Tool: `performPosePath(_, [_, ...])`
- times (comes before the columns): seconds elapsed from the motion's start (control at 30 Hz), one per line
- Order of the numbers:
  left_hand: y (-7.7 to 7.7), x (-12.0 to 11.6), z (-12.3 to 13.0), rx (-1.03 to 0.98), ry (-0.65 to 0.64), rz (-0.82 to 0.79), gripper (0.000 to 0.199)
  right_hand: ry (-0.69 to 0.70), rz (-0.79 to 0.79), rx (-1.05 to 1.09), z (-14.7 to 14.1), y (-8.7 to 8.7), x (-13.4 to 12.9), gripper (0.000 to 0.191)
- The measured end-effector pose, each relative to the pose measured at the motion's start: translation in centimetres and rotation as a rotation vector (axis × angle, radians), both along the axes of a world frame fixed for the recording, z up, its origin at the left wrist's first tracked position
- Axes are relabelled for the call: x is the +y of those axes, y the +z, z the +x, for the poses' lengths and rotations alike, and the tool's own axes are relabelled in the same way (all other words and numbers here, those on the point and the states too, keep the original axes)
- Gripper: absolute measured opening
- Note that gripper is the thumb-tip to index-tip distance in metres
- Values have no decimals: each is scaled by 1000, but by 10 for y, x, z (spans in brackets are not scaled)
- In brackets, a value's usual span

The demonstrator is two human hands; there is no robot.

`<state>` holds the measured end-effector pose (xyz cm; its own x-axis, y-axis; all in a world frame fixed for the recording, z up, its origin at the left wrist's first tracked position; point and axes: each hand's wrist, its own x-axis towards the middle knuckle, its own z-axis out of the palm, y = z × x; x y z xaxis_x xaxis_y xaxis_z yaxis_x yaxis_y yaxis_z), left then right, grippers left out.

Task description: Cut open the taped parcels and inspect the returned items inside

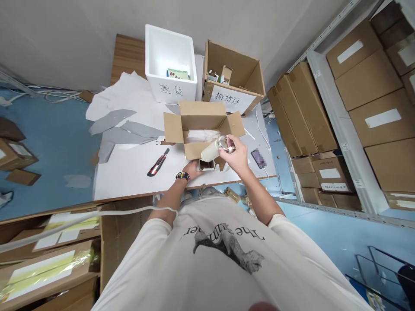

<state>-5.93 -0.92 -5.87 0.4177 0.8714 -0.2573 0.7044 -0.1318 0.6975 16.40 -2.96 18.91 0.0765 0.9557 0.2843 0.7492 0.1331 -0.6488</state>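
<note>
My right hand (239, 156) grips the shiny metal top of a cream insulated bottle (210, 151). The bottle is tilted, its cream body pointing down and left above a small open box (206, 166). My left hand (192, 169), with a beaded bracelet at the wrist, holds that small box by its left side near the table's front edge; part of its fingers is hidden. Just behind stands an open cardboard carton (203, 109) with its flaps spread and white wrapping inside. A red and black utility knife (158, 163) lies left of my left hand.
At the back of the table (129, 181) stand a white foam box (155, 65) and a larger cardboard box (233, 54), both with handwritten labels. A phone (258, 158) on a cable lies at right. Torn grey and white sheets (132, 131) cover the left; shelves with cartons (372, 95) line the right.
</note>
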Motion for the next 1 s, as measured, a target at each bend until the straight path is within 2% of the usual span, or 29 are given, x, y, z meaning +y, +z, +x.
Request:
performPosePath(0.07, [10,-7,-12,27,38,1,70,-14,20,44,-1,2,3,34])
performPosePath(0.2, [39,-29,-49,0,231,69,41,-29,51,179,3,5,10,34])
performPosePath(0.3, [73,-37,-67,-165,469,186,25,-28,30,308,8,3,20,40])
performPosePath(0.37, [101,-33,-68,-344,576,200,36,7,-1,413,7,1,30,48])
performPosePath(0.43, [130,-25,-62,-581,519,53,58,74,-24,513,2,1,40,58])
performPosePath(0.5, [156,-17,-53,-767,333,-230,82,143,-29,573,-5,5,52,65])
performPosePath(0.57, [178,-13,-45,-852,178,-440,99,185,-15,556,-11,13,64,67])
performPosePath(0.6, [187,-11,-42,-871,144,-476,103,200,-3,522,-14,18,70,67])
performPosePath(0.73, [213,-6,-31,-933,215,-393,104,273,56,396,-20,38,88,69])
performPosePath(0.87, [229,-3,-13,-1020,296,-375,100,302,76,393,-33,49,97,68])
performPosePath(1.0, [241,-10,2,-1064,373,-182,88,334,53,428,-48,58,100,78])
